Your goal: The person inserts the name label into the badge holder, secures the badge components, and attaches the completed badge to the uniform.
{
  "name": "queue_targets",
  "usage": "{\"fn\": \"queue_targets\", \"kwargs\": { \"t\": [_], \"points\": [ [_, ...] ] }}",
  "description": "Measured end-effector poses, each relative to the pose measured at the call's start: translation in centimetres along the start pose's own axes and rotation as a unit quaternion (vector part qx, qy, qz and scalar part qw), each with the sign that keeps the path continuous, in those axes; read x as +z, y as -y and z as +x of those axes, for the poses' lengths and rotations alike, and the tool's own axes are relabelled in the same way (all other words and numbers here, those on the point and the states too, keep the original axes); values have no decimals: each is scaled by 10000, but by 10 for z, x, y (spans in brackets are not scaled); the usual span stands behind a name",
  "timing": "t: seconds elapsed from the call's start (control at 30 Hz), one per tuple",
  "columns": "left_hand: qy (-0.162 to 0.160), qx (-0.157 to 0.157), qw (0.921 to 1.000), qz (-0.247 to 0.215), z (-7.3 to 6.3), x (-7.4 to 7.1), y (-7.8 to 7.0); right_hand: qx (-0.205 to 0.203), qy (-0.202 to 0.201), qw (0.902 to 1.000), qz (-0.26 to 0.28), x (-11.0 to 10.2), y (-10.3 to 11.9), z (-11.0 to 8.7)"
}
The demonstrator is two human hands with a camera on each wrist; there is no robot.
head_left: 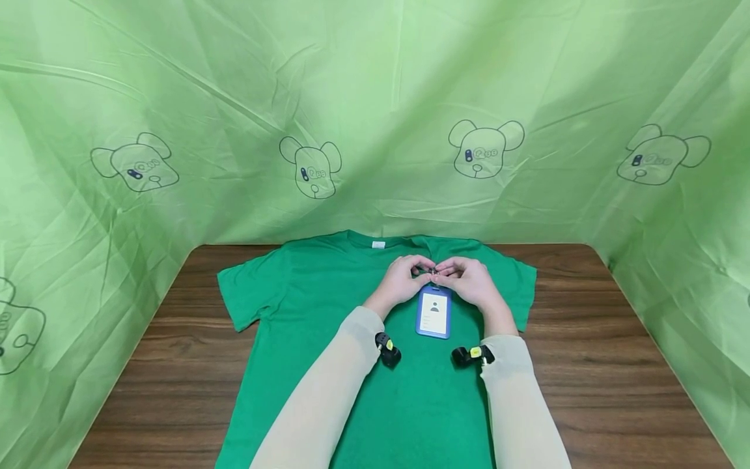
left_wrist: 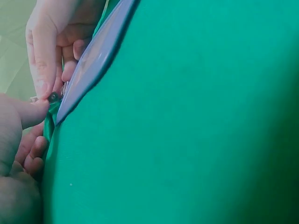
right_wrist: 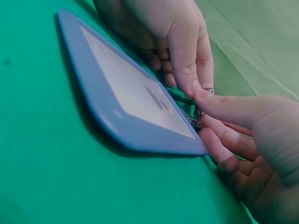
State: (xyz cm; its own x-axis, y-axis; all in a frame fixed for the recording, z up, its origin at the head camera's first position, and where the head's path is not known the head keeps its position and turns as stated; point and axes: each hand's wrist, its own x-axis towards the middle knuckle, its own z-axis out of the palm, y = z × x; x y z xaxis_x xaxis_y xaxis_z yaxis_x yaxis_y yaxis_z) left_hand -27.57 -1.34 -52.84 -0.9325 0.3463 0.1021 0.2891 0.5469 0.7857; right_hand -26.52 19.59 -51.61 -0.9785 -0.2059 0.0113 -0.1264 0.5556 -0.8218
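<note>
A blue-framed badge holder (head_left: 434, 312) with a white card in it lies on the chest of a green T-shirt (head_left: 328, 306). At its top is a small metal clip (right_wrist: 198, 112), mostly hidden by fingers. My left hand (head_left: 404, 280) pinches at the clip from the left, thumb and forefinger together. From the right, my right hand (head_left: 471, 281) pinches at the same clip, and the thumbs meet there. A small fold of shirt fabric (left_wrist: 52, 112) rises beside the clip in the left wrist view. Whether the clip's jaws have this fold between them I cannot tell.
The shirt is spread flat on a brown wooden table (head_left: 609, 365), collar at the far edge. Light green cloth walls (head_left: 375, 98) with printed bear heads stand behind and at both sides. A small black camera sits on each wrist.
</note>
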Motion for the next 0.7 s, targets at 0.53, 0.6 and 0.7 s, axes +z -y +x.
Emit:
{"fn": "queue_targets", "kwargs": {
  "t": [0.53,0.6,0.7],
  "points": [
    [84,-101,9994,325,0,4,-3,213,-239,9994,95,-5,-2,-1],
    [59,-95,9995,295,0,4,-4,161,-267,9994,116,-6,-3,-2],
    [25,-92,9998,199,0,4,-4,20,-240,9996,146,-8,-6,-2]
  ]
}}
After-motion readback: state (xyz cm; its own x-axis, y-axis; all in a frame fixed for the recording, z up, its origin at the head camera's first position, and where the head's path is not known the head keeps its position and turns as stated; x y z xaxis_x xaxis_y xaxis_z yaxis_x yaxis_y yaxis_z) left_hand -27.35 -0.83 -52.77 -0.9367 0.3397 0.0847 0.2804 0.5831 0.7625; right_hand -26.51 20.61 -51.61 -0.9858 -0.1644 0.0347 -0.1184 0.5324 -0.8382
